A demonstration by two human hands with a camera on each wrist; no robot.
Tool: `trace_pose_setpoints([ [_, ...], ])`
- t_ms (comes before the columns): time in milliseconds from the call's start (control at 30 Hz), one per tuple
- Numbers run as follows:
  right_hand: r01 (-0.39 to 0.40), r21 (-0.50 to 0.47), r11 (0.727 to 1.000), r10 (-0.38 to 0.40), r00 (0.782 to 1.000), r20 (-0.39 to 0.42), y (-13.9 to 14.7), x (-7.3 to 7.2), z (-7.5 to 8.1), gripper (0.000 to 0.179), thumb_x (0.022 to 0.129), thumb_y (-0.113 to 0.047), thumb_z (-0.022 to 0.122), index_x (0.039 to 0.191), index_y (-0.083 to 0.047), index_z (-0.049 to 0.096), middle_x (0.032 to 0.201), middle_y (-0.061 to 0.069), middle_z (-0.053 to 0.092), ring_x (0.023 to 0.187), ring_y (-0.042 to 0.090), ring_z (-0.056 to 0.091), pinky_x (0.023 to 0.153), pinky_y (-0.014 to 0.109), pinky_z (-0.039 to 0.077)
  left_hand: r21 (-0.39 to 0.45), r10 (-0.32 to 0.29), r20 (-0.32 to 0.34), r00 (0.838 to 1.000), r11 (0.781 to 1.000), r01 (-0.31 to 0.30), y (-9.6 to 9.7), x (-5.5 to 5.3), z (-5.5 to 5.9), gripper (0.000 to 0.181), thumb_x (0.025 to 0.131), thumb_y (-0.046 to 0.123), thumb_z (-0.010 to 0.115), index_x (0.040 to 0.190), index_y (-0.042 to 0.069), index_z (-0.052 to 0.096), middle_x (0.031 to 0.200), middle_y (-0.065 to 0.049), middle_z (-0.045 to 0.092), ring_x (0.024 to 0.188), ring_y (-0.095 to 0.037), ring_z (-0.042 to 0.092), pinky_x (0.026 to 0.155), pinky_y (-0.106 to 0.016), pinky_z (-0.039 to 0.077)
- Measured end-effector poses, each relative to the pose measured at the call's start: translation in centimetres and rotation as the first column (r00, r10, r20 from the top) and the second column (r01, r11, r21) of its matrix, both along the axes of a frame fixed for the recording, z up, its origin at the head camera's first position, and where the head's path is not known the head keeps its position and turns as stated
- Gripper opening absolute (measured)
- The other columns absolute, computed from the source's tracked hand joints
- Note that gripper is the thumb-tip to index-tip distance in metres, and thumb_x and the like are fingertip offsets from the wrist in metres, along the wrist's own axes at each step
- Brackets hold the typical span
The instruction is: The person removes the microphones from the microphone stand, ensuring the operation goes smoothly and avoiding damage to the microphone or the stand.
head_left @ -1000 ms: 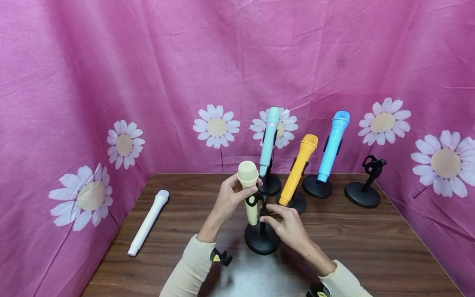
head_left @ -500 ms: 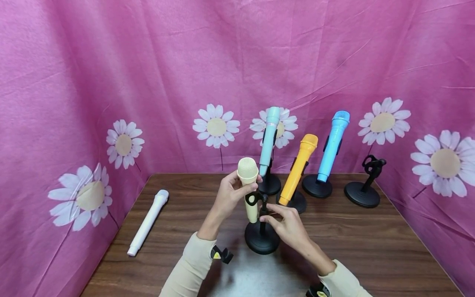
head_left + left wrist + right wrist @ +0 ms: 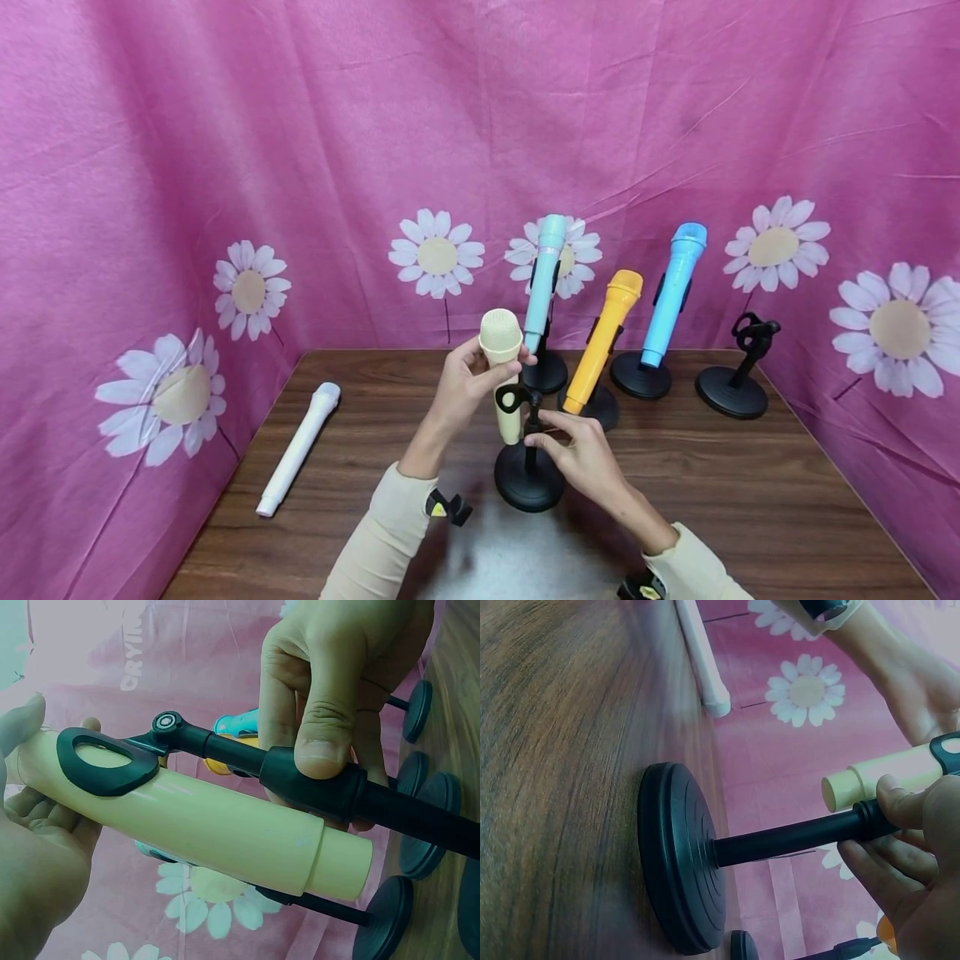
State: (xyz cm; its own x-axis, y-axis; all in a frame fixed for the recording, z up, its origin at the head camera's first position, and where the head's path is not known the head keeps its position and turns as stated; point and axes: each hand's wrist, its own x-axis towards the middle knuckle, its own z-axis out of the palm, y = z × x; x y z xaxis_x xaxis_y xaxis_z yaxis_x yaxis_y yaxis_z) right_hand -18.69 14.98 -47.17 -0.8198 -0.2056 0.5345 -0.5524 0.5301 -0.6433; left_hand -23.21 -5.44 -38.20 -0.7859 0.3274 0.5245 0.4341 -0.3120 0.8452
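Note:
A cream microphone (image 3: 500, 335) stands nearly upright in the head view, its mesh head on top. My left hand (image 3: 456, 393) grips it just under the head, thumb across the front. The black clip (image 3: 109, 761) of a desk stand (image 3: 529, 487) lies against the barrel, cream showing through its oval hole in the left wrist view. With thumb and fingers, my right hand (image 3: 588, 458) pinches the collar (image 3: 311, 780) on the stand's pole. The round base (image 3: 679, 859) sits on the table, and the microphone's lower end (image 3: 844, 789) hangs beside the pole above it.
Behind stand a mint microphone (image 3: 545, 275), an orange one (image 3: 603, 346) and a blue one (image 3: 677, 296), each in a black stand. A bare stand (image 3: 738, 383) is at the right. On the left lies a white microphone (image 3: 300, 450). A pink flowered curtain (image 3: 337, 167) encloses the wooden table (image 3: 712, 508).
The cream microphone has risen a little along the stand's clip, with my left hand moving slightly up. My right hand has stayed on the pole.

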Motion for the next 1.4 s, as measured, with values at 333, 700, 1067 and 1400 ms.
trace_pose_setpoints([
  [333, 0.0, -0.004, 1.0, 0.0, 1.0, 0.017, 0.1, 0.0, 0.1, 0.037, 0.084, -0.008, 0.089, 0.119, -0.001, 0.079, 0.114, 0.012, 0.081, 0.097, 0.024, 0.08, 0.078, 0.036, 0.067, 0.022, -0.005, 0.023, 1.0, 1.0, 0.005, 0.1, -0.2, 0.5, 0.058, 0.096, 0.022, 0.081, 0.132, -0.017, 0.058, 0.113, -0.015, 0.076, 0.1, -0.008, 0.077, 0.098, -0.025, 0.059],
  [700, 0.0, -0.018, 1.0, 0.0, 1.0, 0.019, 0.1, 0.0, 0.0, 0.038, 0.083, -0.007, 0.089, 0.119, 0.001, 0.079, 0.113, 0.013, 0.081, 0.096, 0.023, 0.08, 0.077, 0.033, 0.067, 0.037, 0.021, 0.028, 0.999, 0.999, -0.022, 0.4, -0.2, 1.4, 0.043, 0.097, 0.002, 0.074, 0.132, -0.017, 0.059, 0.12, -0.047, 0.062, 0.097, -0.008, 0.076, 0.098, -0.028, 0.061],
  [1067, -0.004, -0.026, 1.0, 0.004, 1.0, 0.007, 0.2, 0.0, -0.1, 0.037, 0.083, -0.006, 0.089, 0.118, 0.0, 0.079, 0.109, 0.01, 0.082, 0.093, 0.017, 0.08, 0.077, 0.03, 0.066, 0.027, 0.038, 0.006, 0.999, 0.999, -0.038, 0.7, -0.5, 2.0, 0.056, 0.096, 0.023, 0.082, 0.133, -0.014, 0.061, 0.122, -0.047, 0.062, 0.103, -0.009, 0.075, 0.1, -0.027, 0.059],
  [1400, 0.013, -0.003, 1.0, -0.013, 1.0, -0.018, 0.1, -0.1, 0.0, 0.038, 0.082, -0.008, 0.09, 0.117, -0.001, 0.08, 0.108, 0.008, 0.083, 0.095, 0.016, 0.08, 0.08, 0.029, 0.065, 0.049, 0.074, 0.001, 0.997, 0.996, -0.074, 0.8, -0.7, 3.1, 0.043, 0.097, 0.008, 0.076, 0.132, -0.012, 0.063, 0.111, -0.003, 0.077, 0.102, -0.01, 0.074, 0.096, -0.027, 0.059],
])
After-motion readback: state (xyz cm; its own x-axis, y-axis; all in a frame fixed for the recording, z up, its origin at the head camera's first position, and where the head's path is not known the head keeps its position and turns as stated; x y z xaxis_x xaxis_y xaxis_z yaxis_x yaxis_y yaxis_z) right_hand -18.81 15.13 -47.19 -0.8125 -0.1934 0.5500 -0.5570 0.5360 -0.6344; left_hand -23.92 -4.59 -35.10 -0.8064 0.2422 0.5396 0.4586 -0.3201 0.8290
